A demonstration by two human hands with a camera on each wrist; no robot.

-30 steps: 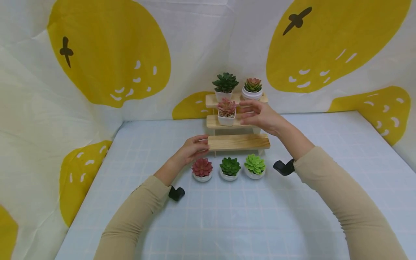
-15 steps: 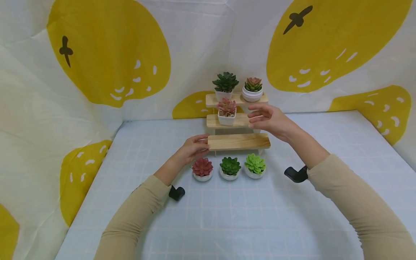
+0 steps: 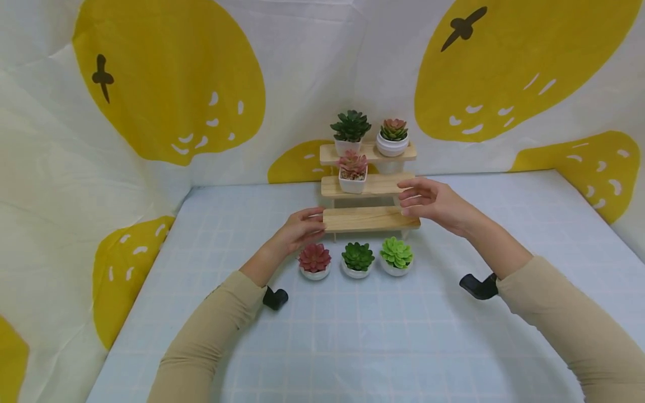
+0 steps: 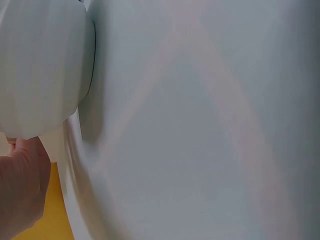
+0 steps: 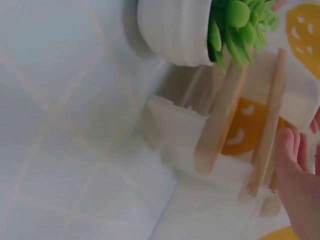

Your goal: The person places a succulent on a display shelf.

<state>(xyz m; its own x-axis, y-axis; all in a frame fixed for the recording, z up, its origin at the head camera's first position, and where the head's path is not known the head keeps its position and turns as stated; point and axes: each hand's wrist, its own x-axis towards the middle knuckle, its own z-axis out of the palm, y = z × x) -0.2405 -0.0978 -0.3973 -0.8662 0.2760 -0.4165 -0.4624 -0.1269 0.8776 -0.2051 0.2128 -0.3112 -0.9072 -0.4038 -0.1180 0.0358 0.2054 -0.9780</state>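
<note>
Meanwhile, the left hand grips the left end of the wooden stand's lowest step at the desk's far middle, while the right hand, fingers loosely spread, hovers by its right end.

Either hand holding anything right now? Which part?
Left hand grips the left end of the wooden stand's bottom shelf. Right hand holds nothing, open by its right end.
</note>
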